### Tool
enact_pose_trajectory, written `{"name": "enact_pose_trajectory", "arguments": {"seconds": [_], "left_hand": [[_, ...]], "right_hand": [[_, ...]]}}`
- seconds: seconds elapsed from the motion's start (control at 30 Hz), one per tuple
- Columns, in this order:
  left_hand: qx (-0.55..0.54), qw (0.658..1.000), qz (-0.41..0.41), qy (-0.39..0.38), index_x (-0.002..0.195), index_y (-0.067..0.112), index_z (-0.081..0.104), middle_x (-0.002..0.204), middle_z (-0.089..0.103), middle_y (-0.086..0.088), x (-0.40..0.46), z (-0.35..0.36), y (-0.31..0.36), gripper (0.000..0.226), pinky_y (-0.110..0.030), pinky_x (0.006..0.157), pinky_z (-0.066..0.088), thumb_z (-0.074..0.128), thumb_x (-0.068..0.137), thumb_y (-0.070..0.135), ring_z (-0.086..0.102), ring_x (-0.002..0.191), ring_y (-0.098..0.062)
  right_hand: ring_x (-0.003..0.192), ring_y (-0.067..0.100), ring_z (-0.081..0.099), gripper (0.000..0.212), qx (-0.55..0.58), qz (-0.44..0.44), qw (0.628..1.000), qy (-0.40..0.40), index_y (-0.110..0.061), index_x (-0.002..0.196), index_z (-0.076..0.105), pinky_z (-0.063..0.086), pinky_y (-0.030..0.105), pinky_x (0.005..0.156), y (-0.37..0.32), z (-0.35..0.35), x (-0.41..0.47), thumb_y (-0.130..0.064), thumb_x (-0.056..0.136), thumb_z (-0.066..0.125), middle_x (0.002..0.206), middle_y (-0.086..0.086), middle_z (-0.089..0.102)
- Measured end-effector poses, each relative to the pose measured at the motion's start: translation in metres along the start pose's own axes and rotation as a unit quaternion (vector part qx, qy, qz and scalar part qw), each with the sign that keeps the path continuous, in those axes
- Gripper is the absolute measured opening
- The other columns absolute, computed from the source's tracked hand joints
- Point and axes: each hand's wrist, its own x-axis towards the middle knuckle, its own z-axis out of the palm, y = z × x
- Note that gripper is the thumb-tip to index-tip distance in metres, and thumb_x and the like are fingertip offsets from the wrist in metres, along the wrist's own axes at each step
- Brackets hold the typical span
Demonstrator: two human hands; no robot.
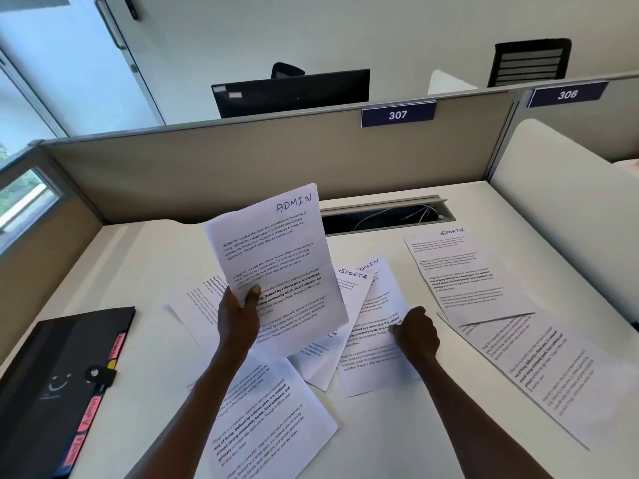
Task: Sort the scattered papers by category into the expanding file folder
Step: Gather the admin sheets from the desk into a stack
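My left hand (238, 318) grips a small stack of papers (276, 257) marked ADMIN and holds it raised above the desk. My right hand (416, 331) pinches the edge of another ADMIN sheet (377, 340) that lies on the desk. A SPORTS sheet (345, 305) lies partly under the raised stack. Another SPORTS sheet (456, 271) lies at the right, with a further sheet (539, 368) nearer the right edge. More sheets (262, 420) lie between my arms. The black expanding file folder (58, 375), closed, with coloured tabs, lies at the left.
Grey partition walls (242, 160) close the white desk (155, 257) at the back and left; a white divider (560, 202) stands on the right. An open cable slot (383, 216) runs along the back. A monitor (294, 91) stands beyond the partition.
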Motion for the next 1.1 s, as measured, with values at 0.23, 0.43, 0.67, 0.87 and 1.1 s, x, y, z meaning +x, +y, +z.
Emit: {"name": "enact_pose_trajectory", "arguments": {"seconds": [0.23,0.43,0.67,0.87,1.1], "left_hand": [[0.019,1.000,0.011,0.021,0.123,0.006,0.058,0.109,0.065,-0.005,0.010,-0.007,0.005,0.026,-0.024,0.069,0.046,0.056,0.099,0.016,0.061,0.094,-0.023],[0.025,0.999,0.014,0.030,0.123,0.002,0.058,0.108,0.063,-0.005,0.011,-0.004,0.012,0.025,-0.022,0.067,0.045,0.054,0.099,0.010,0.059,0.095,-0.021],[0.051,0.998,-0.005,0.027,0.124,0.005,0.059,0.114,0.066,-0.011,0.013,-0.003,0.010,0.026,-0.032,0.078,0.044,0.051,0.099,0.007,0.059,0.096,-0.025],[0.038,0.999,-0.027,0.006,0.121,0.006,0.062,0.109,0.067,-0.010,0.013,-0.005,0.016,0.025,-0.032,0.076,0.046,0.051,0.098,0.006,0.062,0.093,-0.027],[-0.019,0.991,-0.041,-0.125,0.104,0.011,0.070,0.094,0.076,-0.002,0.007,-0.003,0.023,0.015,-0.033,0.070,0.056,0.057,0.098,0.014,0.073,0.087,-0.022]], "right_hand": [[0.097,0.041,0.064,0.017,0.071,-0.038,0.984,0.161,-0.007,0.098,0.066,0.050,0.041,0.082,-0.015,-0.039,-0.008,-0.017,0.092,0.053,0.100,0.021,0.067],[0.094,0.040,0.065,0.024,0.048,-0.069,0.966,0.244,-0.011,0.108,0.067,0.050,0.041,0.077,-0.044,-0.080,-0.005,-0.019,0.097,0.046,0.101,0.018,0.069],[0.074,0.042,0.057,0.016,0.143,-0.178,0.930,0.290,-0.008,0.082,0.058,0.032,0.033,0.060,-0.073,-0.128,-0.020,-0.016,0.094,0.052,0.081,0.020,0.067],[0.067,0.025,0.054,0.018,0.290,-0.187,0.936,0.076,-0.005,0.080,0.065,0.039,0.031,0.062,-0.084,-0.147,-0.028,-0.019,0.089,0.061,0.074,0.009,0.065],[0.061,0.016,0.050,0.019,0.310,-0.157,0.936,-0.054,-0.002,0.077,0.067,0.037,0.027,0.056,-0.081,-0.101,-0.047,-0.019,0.085,0.065,0.068,0.006,0.063]]}}
